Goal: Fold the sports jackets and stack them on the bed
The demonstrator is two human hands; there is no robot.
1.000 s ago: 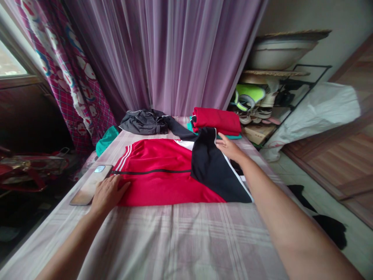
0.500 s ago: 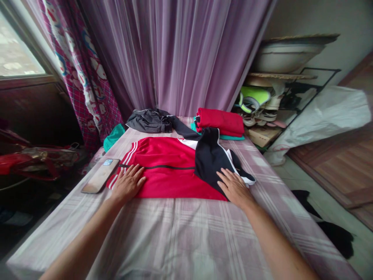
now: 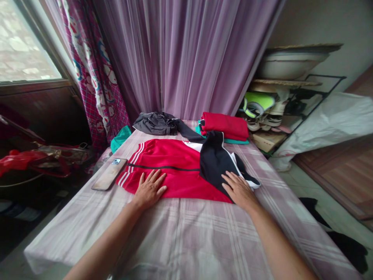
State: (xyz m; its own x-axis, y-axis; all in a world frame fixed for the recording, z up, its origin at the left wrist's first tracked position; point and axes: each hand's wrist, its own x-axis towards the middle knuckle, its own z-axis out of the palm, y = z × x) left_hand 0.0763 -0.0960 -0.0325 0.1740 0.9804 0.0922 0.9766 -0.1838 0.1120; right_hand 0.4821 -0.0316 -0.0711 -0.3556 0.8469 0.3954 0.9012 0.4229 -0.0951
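A red, black and white zip-up jacket lies flat on the checked cloth in front of me, its striped hem to the left and collar to the right. One dark sleeve stretches away toward the back. My left hand rests with fingers spread on the red part, below the black zipper. On the black shoulder part, near the white-edged collar, my right hand lies flat with its fingers apart. Neither hand grips the fabric.
Left of the jacket lies a phone. At the back are a crumpled grey garment and a folded red garment on a green one. Behind hangs a purple curtain; a shoe rack stands at the right.
My left hand has slid right along the jacket, away from the striped hem. My right hand stays at the black shoulder part. The view has shifted slightly.
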